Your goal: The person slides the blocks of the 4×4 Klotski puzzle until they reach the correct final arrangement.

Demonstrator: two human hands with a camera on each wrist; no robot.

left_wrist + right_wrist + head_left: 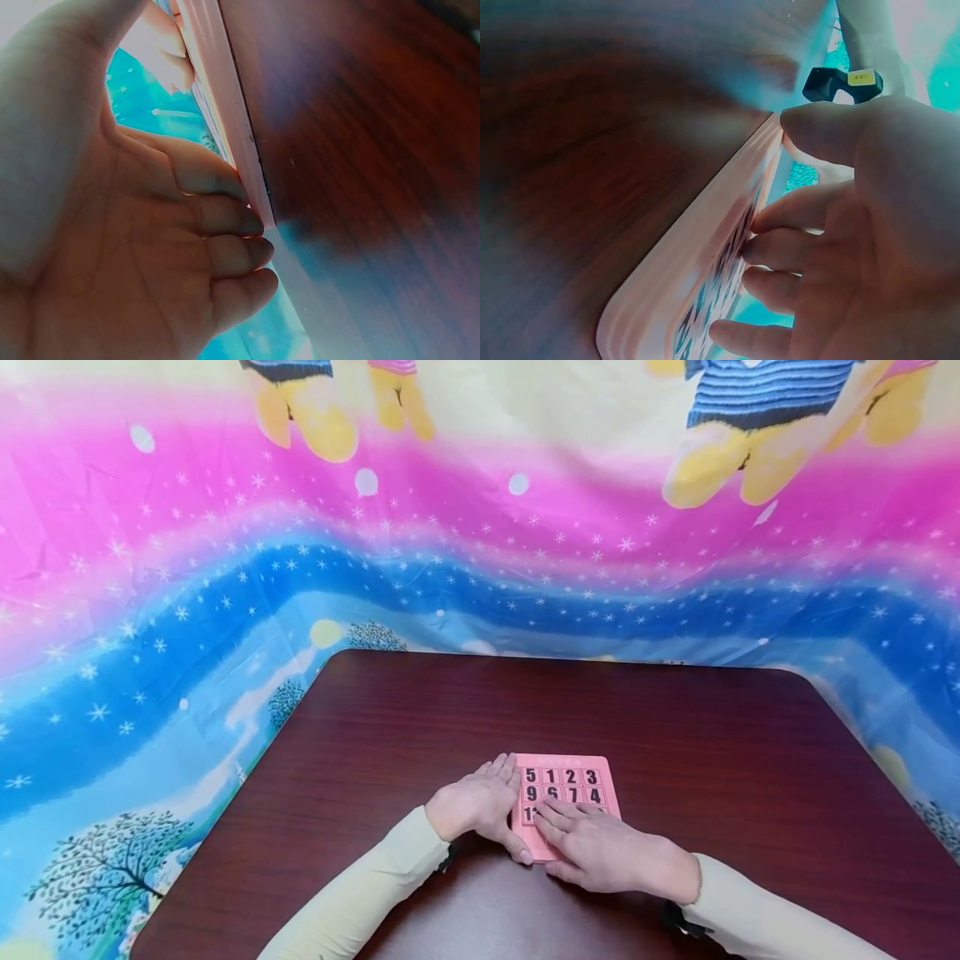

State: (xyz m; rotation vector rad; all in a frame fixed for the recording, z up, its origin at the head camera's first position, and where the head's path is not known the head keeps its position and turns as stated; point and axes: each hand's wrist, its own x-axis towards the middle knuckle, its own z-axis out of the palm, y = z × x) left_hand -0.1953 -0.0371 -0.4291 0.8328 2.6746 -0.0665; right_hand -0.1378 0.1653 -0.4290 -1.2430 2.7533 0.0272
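A pink sliding number puzzle (555, 761) lies flat on the table, its square tiles (573, 776) printed with black numbers. The top row reads 5, 1, 2, 3 and the second 9, 6, 7, 4. My left hand (476, 802) lies along the puzzle's left side, fingers fairly straight against the edge and thumb at the near left corner. From the right, my right hand (607, 852) reaches over the lower rows, its fingertips (757, 251) on the tiles and its thumb at the near edge. The right hand hides most of the lower tiles.
The dark brown wooden table (420, 710) has rounded corners. Behind and beside it hangs a colourful cloth (480, 527) with snowflakes, trees and cartoon figures. A black band (844, 84) with a yellow label shows on the left wrist.
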